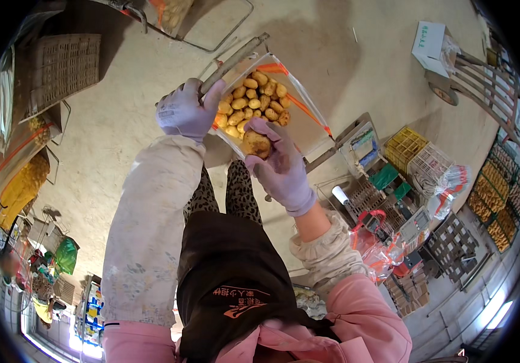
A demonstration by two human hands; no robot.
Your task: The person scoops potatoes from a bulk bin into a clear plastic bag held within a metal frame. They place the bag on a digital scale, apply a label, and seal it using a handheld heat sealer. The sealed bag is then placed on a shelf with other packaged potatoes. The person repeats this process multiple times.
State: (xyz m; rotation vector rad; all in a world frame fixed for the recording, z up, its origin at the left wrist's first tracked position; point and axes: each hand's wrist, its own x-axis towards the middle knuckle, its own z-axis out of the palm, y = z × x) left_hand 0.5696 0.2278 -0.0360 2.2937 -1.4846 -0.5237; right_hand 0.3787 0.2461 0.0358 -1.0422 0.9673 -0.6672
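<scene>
Both my hands wear pale purple gloves. My left hand grips a worn bar along the left side of an open plastic bag. This clear bag has orange stripes, and its mouth is spread between that bar and another bar at right. Several yellow potatoes lie inside, some with brown marks. Over the bag's near edge, my right hand holds a larger potato with dark blemishes between thumb and fingers.
Plastic crates and a weighing scale stand at right. A hand truck carries a white carton at far right. A brown crate and filled potato bags are at left. Stacked potato sacks line the right wall.
</scene>
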